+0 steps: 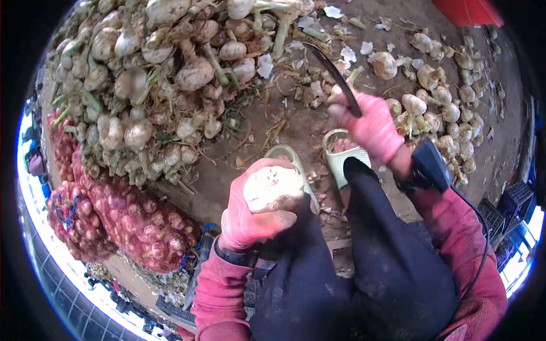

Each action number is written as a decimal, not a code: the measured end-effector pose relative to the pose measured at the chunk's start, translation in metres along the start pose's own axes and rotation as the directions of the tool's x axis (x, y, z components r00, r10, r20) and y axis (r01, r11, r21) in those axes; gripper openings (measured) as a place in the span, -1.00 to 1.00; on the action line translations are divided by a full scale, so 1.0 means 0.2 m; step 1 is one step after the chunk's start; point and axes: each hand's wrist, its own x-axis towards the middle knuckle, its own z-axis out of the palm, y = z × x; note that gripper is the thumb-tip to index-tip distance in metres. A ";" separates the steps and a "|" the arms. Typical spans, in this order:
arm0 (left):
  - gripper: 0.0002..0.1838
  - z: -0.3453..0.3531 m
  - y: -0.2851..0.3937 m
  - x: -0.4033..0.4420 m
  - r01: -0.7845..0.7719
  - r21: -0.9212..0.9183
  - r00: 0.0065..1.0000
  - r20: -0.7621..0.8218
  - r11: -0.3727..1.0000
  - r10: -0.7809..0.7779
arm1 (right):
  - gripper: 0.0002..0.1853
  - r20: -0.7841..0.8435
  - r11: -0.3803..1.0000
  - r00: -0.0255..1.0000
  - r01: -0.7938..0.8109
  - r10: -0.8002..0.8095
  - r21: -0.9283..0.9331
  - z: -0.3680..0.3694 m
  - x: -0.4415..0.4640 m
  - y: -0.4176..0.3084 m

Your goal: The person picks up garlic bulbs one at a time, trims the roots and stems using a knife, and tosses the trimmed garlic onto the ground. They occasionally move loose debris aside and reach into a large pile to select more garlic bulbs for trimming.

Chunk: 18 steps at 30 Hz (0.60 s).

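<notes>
Several mesh sacks [133,213] of garlic [158,248]

My left hand [244,213] and right hand [372,125] show pink, the left one paler at the thumb. The bulb [273,187] is creamy white with a brownish patch, the curved knife [335,77] dark. My sleeves [219,290] are dusty red, my trousers [398,250] navy (speckled with pale smudges), my slippers [355,154] pale green and ribbed. The net sacks [139,221] are reddish-pink mesh with blue ties [185,260]; the ground [264,113] is brown.
</notes>
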 end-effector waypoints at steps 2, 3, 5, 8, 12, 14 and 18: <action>-0.38 0.04 0.01 0.04 0.314 -0.314 0.937 -0.048 0.896 -0.346 | -0.79 0.127 0.999 0.991 -0.045 0.044 0.003 0.00 -0.04 -0.14; -0.35 0.07 0.01 0.06 0.261 -0.216 0.936 -0.181 0.941 -0.302 | -0.83 0.156 0.998 0.987 0.055 -0.051 -0.021 0.02 -0.06 -0.16; -0.25 0.07 -0.05 0.05 0.109 -0.096 0.936 -0.324 0.989 -0.135 | -0.84 0.252 0.951 0.945 0.257 -0.209 -0.172 0.05 -0.11 -0.19; -0.20 0.08 -0.12 0.05 0.019 -0.111 0.927 -0.372 0.994 -0.059 | -0.58 0.404 0.847 0.876 0.410 -0.263 -0.338 0.07 -0.17 -0.25; -0.19 0.08 -0.14 0.06 0.031 0.270 0.903 -0.421 0.962 0.089 | -0.51 0.504 0.748 0.831 0.485 -0.233 -0.454 0.10 -0.19 -0.31; -0.24 0.08 -0.14 0.06 -0.032 0.349 0.902 -0.393 0.937 0.177 | -0.51 0.488 0.759 0.826 0.503 -0.282 -0.412 0.12 -0.18 -0.27; -0.24 0.11 -0.14 0.06 0.054 0.068 0.879 -0.476 0.996 -0.015 | -0.53 0.468 0.724 0.835 0.511 -0.290 -0.462 0.17 -0.14 -0.18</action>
